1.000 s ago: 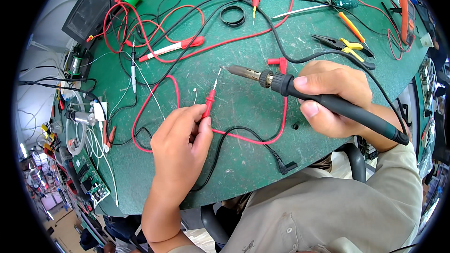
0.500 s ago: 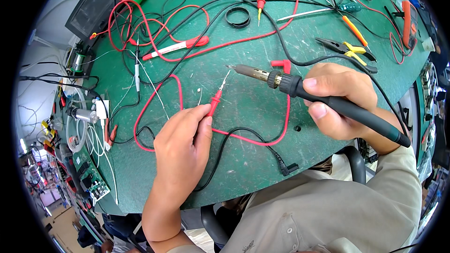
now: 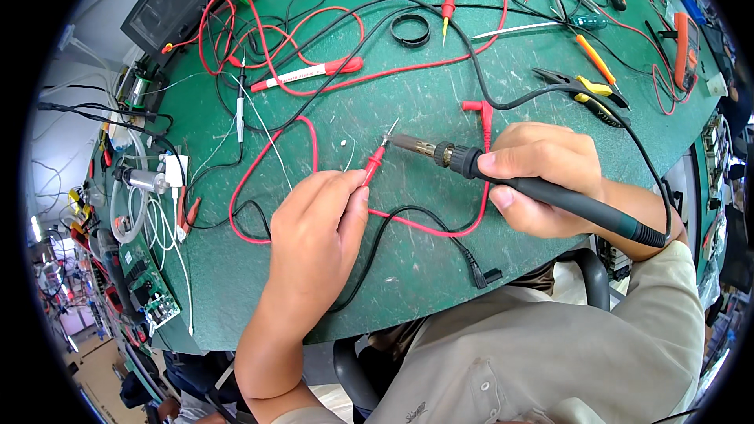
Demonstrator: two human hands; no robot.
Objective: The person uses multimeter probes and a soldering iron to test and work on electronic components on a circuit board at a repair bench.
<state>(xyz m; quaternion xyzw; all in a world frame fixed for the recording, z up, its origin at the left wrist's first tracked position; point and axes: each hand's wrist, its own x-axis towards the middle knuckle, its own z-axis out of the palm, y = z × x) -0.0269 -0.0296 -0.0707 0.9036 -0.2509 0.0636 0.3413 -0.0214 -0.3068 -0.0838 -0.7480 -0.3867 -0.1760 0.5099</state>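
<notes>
Frame centre: left hand [image 3: 318, 220] pinches red test probe [image 3: 375, 162]; right hand [image 3: 550, 153] clamps soldering iron [image 3: 569, 202] at probe needle [image 3: 394, 126]. Work apparently mid-way; completion unverifiable.

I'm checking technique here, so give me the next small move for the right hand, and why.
Probably ease the soldering iron slightly along the metal needle of the red test probe: the right hand has the iron's tip at or very near that bare metal, while the left hand pinches the red body below it. Actual contact is too small to confirm.
</notes>
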